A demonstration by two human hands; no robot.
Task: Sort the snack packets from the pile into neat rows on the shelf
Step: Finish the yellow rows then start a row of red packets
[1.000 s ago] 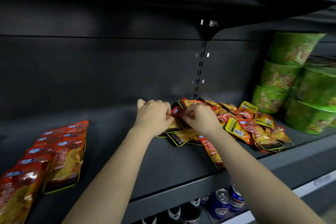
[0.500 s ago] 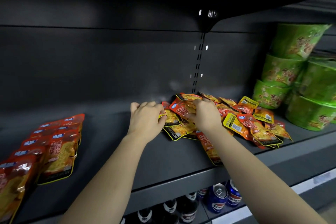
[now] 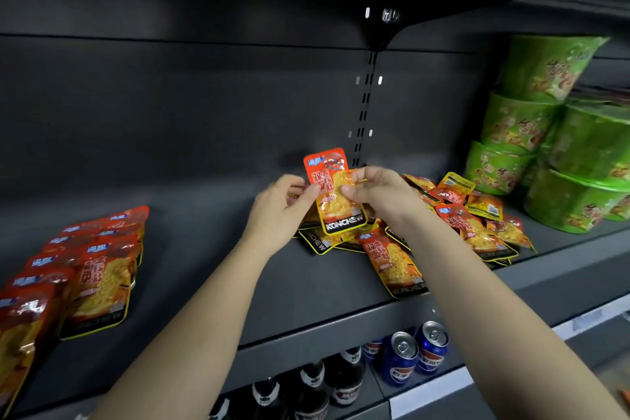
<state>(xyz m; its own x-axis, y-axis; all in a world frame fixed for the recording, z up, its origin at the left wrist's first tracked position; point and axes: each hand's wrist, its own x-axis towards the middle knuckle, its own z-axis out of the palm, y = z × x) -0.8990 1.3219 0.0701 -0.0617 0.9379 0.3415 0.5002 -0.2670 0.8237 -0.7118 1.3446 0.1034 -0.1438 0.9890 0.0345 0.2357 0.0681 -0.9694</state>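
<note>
A bare stretch of shelf (image 3: pixel 204 242) stays passable between the rows (image 3: pixel 102 269) at 8 o'clock and the pile (image 3: pixel 477 239) at 4 o'clock. Stacked green bowls (image 3: pixel 562 147) wall off 3 o'clock.

One snack packet (image 3: pixel 335 215) is red-orange at the top and yellow below, with a black band lettered white and a yellow edge. The shelf (image 3: pixel 204 249) is dark grey, the noodle bowls (image 3: pixel 579 154) green, the cans (image 3: pixel 414 351) blue.

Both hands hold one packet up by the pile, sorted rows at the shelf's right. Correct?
No: the rows lie at the shelf's left, as the head view shows. Left hand and right hand do hold one packet up by the pile.
</note>
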